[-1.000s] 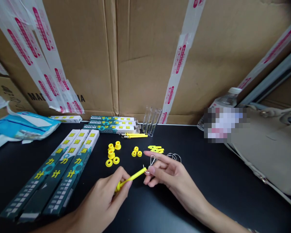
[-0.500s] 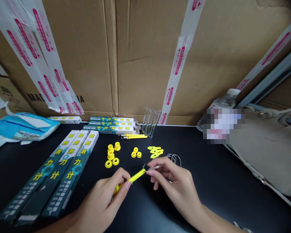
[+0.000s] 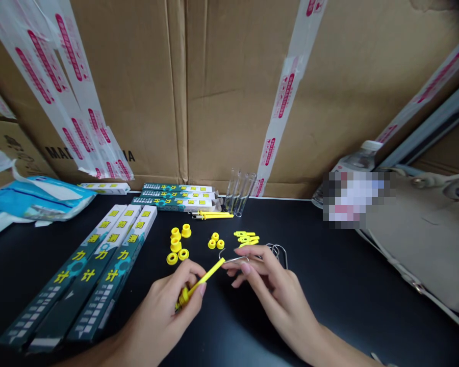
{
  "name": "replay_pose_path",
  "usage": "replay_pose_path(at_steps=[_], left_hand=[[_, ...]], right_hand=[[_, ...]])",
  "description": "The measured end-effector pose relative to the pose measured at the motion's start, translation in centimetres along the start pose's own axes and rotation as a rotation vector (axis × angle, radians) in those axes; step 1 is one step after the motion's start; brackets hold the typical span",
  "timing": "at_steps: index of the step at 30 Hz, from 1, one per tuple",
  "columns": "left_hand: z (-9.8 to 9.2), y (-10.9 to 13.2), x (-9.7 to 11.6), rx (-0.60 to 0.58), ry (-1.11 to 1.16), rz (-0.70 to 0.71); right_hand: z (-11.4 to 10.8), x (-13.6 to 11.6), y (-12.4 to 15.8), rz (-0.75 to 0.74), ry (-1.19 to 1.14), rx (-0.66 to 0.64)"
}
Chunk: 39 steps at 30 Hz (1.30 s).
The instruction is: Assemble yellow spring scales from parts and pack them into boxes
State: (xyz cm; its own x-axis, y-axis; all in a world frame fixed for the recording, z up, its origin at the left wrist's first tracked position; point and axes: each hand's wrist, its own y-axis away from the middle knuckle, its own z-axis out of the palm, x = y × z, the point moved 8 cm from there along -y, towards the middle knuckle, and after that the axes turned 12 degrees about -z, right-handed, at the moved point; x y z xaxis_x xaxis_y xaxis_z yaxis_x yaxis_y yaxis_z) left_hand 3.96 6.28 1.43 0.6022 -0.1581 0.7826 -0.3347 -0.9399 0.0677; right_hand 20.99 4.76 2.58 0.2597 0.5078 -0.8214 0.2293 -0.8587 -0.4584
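Observation:
My left hand is closed around a yellow plastic rod, which slants up to the right. A wider yellow collar shows near the palm. My right hand pinches a bent metal wire hook between thumb and fingers. The hook's curved end meets the tip of the rod; whether it passes through a hole there is too small to tell. Beyond my hands lie several yellow flanged caps, three small yellow rings and some flat yellow tabs. More wire hooks lie partly behind my right hand.
Three long printed boxes lie at the left, with more stacked boxes at the back. Clear tubes and yellow rods with metal ends are nearby. A blue packet, a bottle and a beige bag flank the table.
The rod has turned in my left hand, and its tip sits slightly lower and further left. My right hand has shifted the hook, which now lies more level across the rod's tip.

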Motion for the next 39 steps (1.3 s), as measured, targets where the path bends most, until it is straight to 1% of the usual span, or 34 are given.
replay_pose_path(at_steps=[4,7,11,14,17,19,22,25,29,33,36,39], left_hand=[[0.3,-0.2,-0.3,-0.035,0.047,-0.031],[0.6,-0.3,-0.6,-0.069,0.061,-0.057],[1.1,-0.2,-0.9,-0.132,0.040,-0.086],[1.0,-0.2,-0.6,-0.147,0.054,-0.064],[1.0,-0.3,-0.4,-0.159,0.106,-0.035],[1.4,-0.3,-0.6,-0.207,0.191,-0.073],[2.4,-0.1,-1.2,-0.296,0.338,-0.145],[2.8,0.1,-1.3,-0.331,0.385,-0.152],[2.6,0.2,-1.2,-0.334,0.354,-0.121],[2.4,0.2,-0.7,-0.313,0.265,-0.069],[2.6,0.3,-0.7,-0.319,0.230,-0.087],[2.7,0.3,-0.7,-0.339,0.232,-0.107]], right_hand=[[0.7,0.8,0.2,0.062,-0.070,-0.029],[0.9,0.9,0.1,0.049,-0.026,-0.043],[0.5,-0.3,-0.1,-0.105,0.186,-0.039],[0.1,-1.5,-0.1,-0.255,0.320,-0.010],[0.1,-2.4,0.1,-0.388,0.417,-0.004],[0.1,-2.7,0.1,-0.429,0.454,-0.011],[0.1,-2.9,0.2,-0.458,0.490,-0.026],[0.0,-3.2,0.2,-0.496,0.530,-0.042],[0.1,-3.6,0.4,-0.525,0.550,-0.050],[0.1,-3.1,0.3,-0.463,0.507,-0.037],[0.3,-2.8,0.5,-0.446,0.512,-0.040],[0.6,-3.3,0.7,-0.500,0.558,-0.094]])
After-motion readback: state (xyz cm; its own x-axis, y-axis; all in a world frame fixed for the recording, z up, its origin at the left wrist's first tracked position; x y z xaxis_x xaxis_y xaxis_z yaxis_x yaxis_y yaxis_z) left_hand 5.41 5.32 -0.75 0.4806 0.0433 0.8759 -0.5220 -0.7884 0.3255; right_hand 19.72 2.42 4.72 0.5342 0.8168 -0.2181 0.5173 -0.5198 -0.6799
